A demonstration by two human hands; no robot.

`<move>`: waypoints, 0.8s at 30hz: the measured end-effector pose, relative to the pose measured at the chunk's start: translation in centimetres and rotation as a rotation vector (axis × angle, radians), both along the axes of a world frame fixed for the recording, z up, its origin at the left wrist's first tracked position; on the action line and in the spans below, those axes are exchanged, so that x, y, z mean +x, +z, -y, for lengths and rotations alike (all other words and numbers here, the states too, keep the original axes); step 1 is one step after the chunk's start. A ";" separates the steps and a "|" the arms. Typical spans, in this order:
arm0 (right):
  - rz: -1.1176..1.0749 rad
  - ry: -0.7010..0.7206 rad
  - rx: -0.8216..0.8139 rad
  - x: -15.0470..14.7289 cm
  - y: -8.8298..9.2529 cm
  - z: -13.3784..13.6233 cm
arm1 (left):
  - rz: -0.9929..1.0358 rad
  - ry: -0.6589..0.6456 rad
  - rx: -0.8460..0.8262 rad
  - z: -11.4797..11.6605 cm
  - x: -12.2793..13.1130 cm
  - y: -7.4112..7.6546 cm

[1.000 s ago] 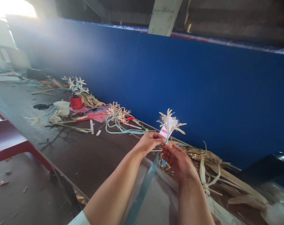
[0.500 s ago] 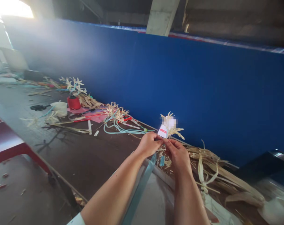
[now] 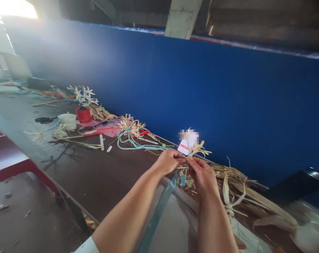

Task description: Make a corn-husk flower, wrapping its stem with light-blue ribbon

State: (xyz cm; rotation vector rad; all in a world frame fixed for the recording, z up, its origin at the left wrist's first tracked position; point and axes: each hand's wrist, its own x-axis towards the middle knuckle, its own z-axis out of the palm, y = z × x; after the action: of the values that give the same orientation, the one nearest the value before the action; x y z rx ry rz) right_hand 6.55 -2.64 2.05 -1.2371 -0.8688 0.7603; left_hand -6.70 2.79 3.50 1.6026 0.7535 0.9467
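Note:
My left hand (image 3: 171, 161) and my right hand (image 3: 203, 173) meet fingertip to fingertip over the back of the table. Between them stands a pale dried-husk flower (image 3: 200, 149), its petals spread above my right fingers, which pinch its stem. A long strip of light blue tape (image 3: 161, 203) hangs below my left hand, whose thumb and finger are closed at the stem; the exact grip on the tape is partly hidden. Just behind the flower is a phone (image 3: 187, 144) with a bright screen, partly blurred out.
More husk flowers (image 3: 131, 126) with light blue stems lie left, near a white cup (image 3: 67, 121), red thread spool (image 3: 83, 114) and black scissors (image 3: 45, 120). Dried husks (image 3: 254, 189) spread at right. A blue partition (image 3: 149, 77) borders the table; a red stool (image 3: 14, 158) stands lower left.
Both hands have shifted slightly right, and the flower has tilted rightward with them, uncovering more of the phone. The fingers remain pinched together.

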 end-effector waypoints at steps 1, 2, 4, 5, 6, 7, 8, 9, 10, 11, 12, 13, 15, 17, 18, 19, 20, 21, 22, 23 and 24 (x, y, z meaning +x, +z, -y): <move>-0.022 0.013 0.010 0.0 0.0 0.0 | 0.005 -0.013 -0.004 0.0 -0.1 0.1; -0.042 0.023 0.020 0.0 0.0 0.0 | 0.007 -0.022 -0.007 0.0 -0.1 0.1; -0.064 0.040 0.031 -0.1 0.0 0.0 | 0.008 -0.030 -0.015 0.0 -0.2 0.2; -0.073 0.049 0.033 -0.1 0.1 0.0 | 0.010 -0.033 -0.020 0.1 -0.2 0.2; -0.089 0.056 0.035 -0.2 0.2 0.0 | 0.013 -0.039 -0.025 0.1 -0.2 0.2; -0.112 0.063 0.034 -0.2 0.3 0.1 | 0.017 -0.049 -0.030 0.1 -0.2 0.2; -0.138 0.067 0.035 -0.3 0.4 0.1 | 0.022 -0.060 -0.036 0.1 -0.1 0.2; -0.162 0.072 0.038 -0.3 0.4 0.1 | 0.029 -0.070 -0.041 0.1 -0.1 0.1; -0.182 0.074 0.043 -0.4 0.5 0.1 | 0.039 -0.077 -0.047 0.1 0.0 0.0; -0.198 0.077 0.048 -0.4 0.5 0.1 | 0.049 -0.083 -0.055 0.0 0.0 -0.2; -0.208 0.079 0.054 -0.5 0.5 0.1 | 0.057 -0.086 -0.068 0.0 0.1 -0.4; -0.214 0.082 0.058 -0.5 0.5 0.0 | 0.064 -0.090 -0.082 -0.1 0.2 -0.6; -0.224 0.079 0.061 -0.6 0.4 0.0 | 0.062 -0.098 -0.118 -0.2 0.4 -0.9; -0.235 0.073 0.065 -0.6 0.4 0.0 | 0.048 -0.105 -0.154 -0.3 0.5 -1.1; -0.241 0.075 0.068 -0.6 0.4 0.0 | 0.045 -0.107 -0.170 -0.4 0.5 -1.1; -0.248 0.079 0.074 -0.6 0.4 0.0 | 0.045 -0.108 -0.182 -0.4 0.5 -1.1; -0.254 0.084 0.080 -0.6 0.3 0.0 | 0.051 -0.107 -0.191 -0.4 0.5 -1.0; -0.260 0.091 0.084 -0.6 0.3 0.1 | 0.062 -0.103 -0.195 -0.4 0.5 -1.0; -0.265 0.099 0.087 -0.5 0.3 0.1 | 0.077 -0.101 -0.196 -0.3 0.5 -0.9; -0.269 0.109 0.091 -0.5 0.2 0.1 | 0.093 -0.106 -0.198 -0.3 0.5 -0.8; -0.271 0.122 0.095 -0.4 0.2 0.1 | 0.112 -0.116 -0.201 -0.3 0.4 -0.7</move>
State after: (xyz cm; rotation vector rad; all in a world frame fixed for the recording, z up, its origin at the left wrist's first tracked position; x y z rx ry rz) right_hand 6.13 -2.73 2.24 -0.9769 -0.7522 0.9501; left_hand -6.26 3.09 2.79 1.3912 0.6501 0.8421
